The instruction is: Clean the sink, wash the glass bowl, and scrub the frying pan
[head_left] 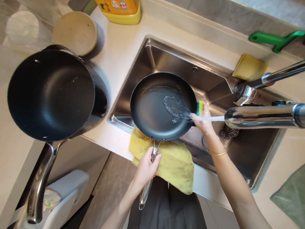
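Observation:
My left hand (147, 167) is wrapped round the metal handle of a black frying pan (153, 107), which is held over the sink (170, 55). At the pan's right rim, my right hand (204, 121) grips a yellow and green sponge (200, 108), pressed near the outer side of the rim. Water runs from the chrome faucet (261, 115) across my right fingers and spreads in a splash on the pan's inner surface. A yellow cloth (174, 164) hangs over the counter edge beneath the pan's handle.
A deep black pot (50, 95) stands left of the sink, its handle jutting past the counter edge. Behind it are a beige bowl (75, 33) and an orange detergent bottle (119, 4). A steel scourer (229, 132) lies in the sink; a folded yellow cloth (250, 67) sits behind the faucet.

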### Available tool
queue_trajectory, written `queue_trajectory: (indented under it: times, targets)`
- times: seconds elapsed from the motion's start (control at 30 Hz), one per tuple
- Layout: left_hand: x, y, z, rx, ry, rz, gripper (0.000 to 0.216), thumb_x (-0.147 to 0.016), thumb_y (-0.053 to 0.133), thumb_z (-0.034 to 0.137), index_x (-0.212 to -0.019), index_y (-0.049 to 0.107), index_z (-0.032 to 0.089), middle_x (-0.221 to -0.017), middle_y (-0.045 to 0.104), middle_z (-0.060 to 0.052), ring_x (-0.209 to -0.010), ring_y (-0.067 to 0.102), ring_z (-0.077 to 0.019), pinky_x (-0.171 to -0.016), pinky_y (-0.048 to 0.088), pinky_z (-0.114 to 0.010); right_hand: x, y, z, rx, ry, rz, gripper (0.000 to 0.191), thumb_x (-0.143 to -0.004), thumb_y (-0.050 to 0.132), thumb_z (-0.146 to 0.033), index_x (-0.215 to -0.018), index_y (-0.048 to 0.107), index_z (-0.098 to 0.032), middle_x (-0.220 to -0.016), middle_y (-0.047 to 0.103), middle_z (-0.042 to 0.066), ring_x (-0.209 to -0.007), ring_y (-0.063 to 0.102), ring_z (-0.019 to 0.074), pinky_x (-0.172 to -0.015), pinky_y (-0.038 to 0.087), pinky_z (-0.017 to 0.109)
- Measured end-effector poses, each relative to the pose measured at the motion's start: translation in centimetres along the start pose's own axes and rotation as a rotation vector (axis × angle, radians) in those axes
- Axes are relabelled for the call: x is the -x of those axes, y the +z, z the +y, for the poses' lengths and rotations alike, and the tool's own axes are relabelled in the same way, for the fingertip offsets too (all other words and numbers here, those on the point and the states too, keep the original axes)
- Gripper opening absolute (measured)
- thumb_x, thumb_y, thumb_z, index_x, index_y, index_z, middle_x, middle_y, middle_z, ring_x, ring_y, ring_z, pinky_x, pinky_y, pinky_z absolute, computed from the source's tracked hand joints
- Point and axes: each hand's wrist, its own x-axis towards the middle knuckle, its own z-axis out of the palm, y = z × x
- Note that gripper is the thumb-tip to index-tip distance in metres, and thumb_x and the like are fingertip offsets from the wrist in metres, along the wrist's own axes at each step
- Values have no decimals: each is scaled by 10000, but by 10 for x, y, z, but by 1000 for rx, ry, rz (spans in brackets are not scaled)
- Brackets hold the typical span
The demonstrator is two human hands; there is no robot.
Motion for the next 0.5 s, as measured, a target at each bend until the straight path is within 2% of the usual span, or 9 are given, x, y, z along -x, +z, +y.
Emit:
queue_trajectory:
  times: [0.17, 0.27, 0.37, 0.43, 0.5]
  targets:
    - [5, 1, -4, 6, -33, -42, 253, -886, 430, 444, -767, 371, 229, -500, 420, 94, -336, 468, -94, -372, 335, -198, -15, -10, -36, 182, -159, 117, 668, -775, 573, -286, -1373, 292, -188, -1412, 388, 147, -1309, 380, 274, -1106, 290, 487]
    - [8, 3, -3, -28, -52, -64, 251, -888, 428, 437, -759, 371, 229, -489, 403, 97, -331, 472, -96, -376, 336, -200, -9, -14, -64, 285, -300, 134, 581, -848, 523, -304, -1375, 297, -212, -1442, 375, 129, -1317, 375, 267, -1103, 302, 478]
    - [11, 5, 1, -72, -40, -72, 256, -886, 430, 421, -737, 354, 227, -486, 375, 98, -338, 482, -98, -383, 335, -200, 1, -1, -80, 405, -434, -100, 464, -835, 522, -229, -1289, 430, -209, -1449, 398, 107, -1263, 420, 310, -1047, 356, 514]
    - [13, 7, 5, -98, -36, -82, 257, -886, 429, 414, -730, 346, 227, -491, 368, 97, -344, 488, -98, -386, 336, -200, 5, 19, -83, 509, -434, -230, 425, -815, 520, -175, -1239, 489, -177, -1411, 451, 127, -1191, 472, 338, -979, 408, 525]
    - [15, 10, 9, -120, -34, -96, 256, -887, 426, 409, -729, 340, 227, -502, 370, 94, -351, 495, -98, -388, 340, -200, 6, 45, -81, 633, -365, -345, 406, -786, 514, -118, -1192, 530, -125, -1325, 527, 172, -1079, 530, 357, -881, 460, 519]
